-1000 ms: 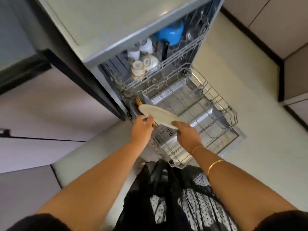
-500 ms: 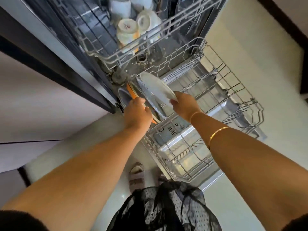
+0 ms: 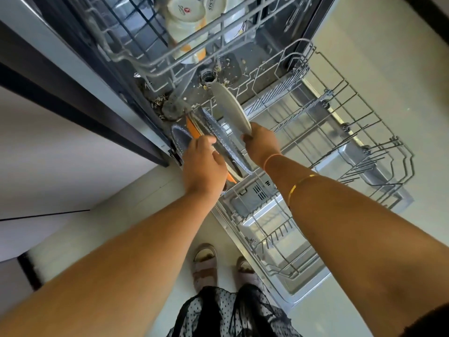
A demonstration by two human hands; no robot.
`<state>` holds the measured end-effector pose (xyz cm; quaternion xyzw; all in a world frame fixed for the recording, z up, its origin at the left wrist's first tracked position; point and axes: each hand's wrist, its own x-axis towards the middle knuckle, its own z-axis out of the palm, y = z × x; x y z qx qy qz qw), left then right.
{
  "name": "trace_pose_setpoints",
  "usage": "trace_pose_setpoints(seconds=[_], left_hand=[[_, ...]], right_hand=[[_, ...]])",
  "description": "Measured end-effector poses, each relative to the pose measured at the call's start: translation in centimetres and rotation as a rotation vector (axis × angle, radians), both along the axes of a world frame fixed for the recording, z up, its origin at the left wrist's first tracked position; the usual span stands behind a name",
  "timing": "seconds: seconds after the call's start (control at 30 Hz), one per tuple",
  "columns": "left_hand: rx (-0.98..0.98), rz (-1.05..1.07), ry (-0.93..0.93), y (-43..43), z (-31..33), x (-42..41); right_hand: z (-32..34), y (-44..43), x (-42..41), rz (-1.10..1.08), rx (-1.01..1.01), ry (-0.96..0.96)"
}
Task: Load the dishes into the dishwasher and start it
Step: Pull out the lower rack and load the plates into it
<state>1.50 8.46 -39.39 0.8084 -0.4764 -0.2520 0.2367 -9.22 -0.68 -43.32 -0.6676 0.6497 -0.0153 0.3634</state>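
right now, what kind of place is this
Most likely a home kitchen. A dishwasher stands open with its lower rack pulled out, cups sit in the upper rack, and the right hand holds a pale plate on edge beside the dark plates that the left hand holds.
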Motion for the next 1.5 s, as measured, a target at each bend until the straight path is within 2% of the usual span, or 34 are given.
trace_pose_setpoints(seconds=[0.17, 0.3, 0.5, 0.67, 0.83, 0.97, 1.13, 1.3, 1.5], left_hand=[[-0.023, 0.027, 0.007, 0.5, -0.9, 0.7], [-0.019, 0.027, -0.004, 0.7, -1.2, 0.9], [-0.004, 0.028, 0.008, 0.4, -1.1, 0.7], [0.012, 0.033, 0.032, 0.3, -1.5, 0.1], [0.016, 0.009, 0.031, 0.8, -1.6, -0.1], [0.029, 0.015, 0.029, 1.2, -1.2, -0.3], [0.028, 0.023, 0.029, 2.1, 0.5, -0.8], [0.022, 0.062, 0.045, 3.8, 4.6, -0.9], [0.035, 0.031, -0.092, 7.1, 12.5, 0.8]], right_hand=[[0.0, 1.2, -0.3, -0.002, -0.155, -0.06], [-0.1, 1.5, -0.4, 0.059, -0.15, -0.037], [-1.0, 1.0, -0.5, 0.044, -0.001, 0.031], [-1.8, 1.8, -0.2, 0.086, 0.283, 0.099], [-1.5, 1.8, -0.7, 0.057, 0.316, 0.091], [-1.2, 2.6, -1.0, 0.013, 0.266, 0.06], [1.3, 4.1, -0.5, -0.035, 0.113, -0.008], [6.8, 6.5, 0.8, 0.027, -0.088, -0.054], [15.0, 10.7, 3.1, 0.168, -0.134, -0.118]])
